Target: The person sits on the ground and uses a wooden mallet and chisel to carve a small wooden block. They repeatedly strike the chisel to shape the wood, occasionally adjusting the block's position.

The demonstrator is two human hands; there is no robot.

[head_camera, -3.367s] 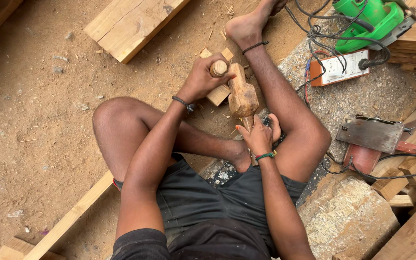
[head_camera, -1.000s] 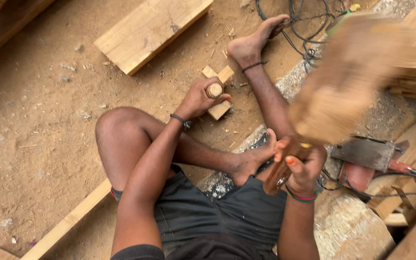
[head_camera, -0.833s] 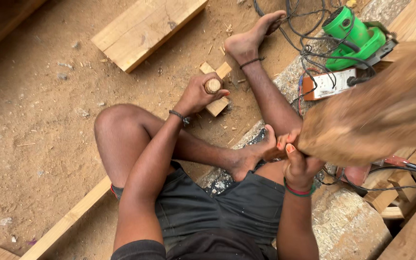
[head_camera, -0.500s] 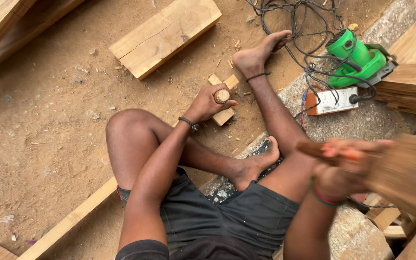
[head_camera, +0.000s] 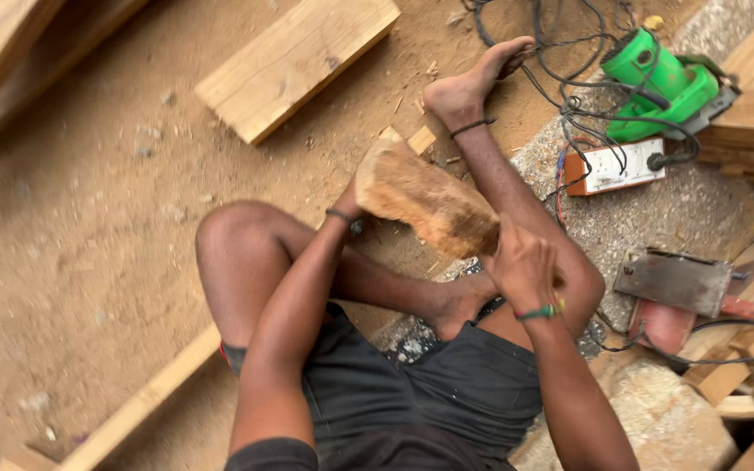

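I sit on sandy ground with my legs folded. My right hand (head_camera: 523,266) grips the handle of a rough wooden mallet (head_camera: 425,205), whose big head lies down over my left hand (head_camera: 348,201). The mallet hides most of that hand and the round wooden tool handle it held in the earlier frames. A small wood block (head_camera: 420,139) peeks out just beyond the mallet head, near my outstretched right foot (head_camera: 464,87).
A thick plank (head_camera: 294,57) lies ahead on the sand. At right are a green power tool (head_camera: 656,83), an orange and white socket box (head_camera: 613,166) with tangled cables, and a grey and red power tool (head_camera: 674,292). A long batten (head_camera: 141,401) lies lower left.
My right hand swung the mallet from high on the right, close to the camera, down and left onto the tool in my left hand. The left hand stayed at the block.
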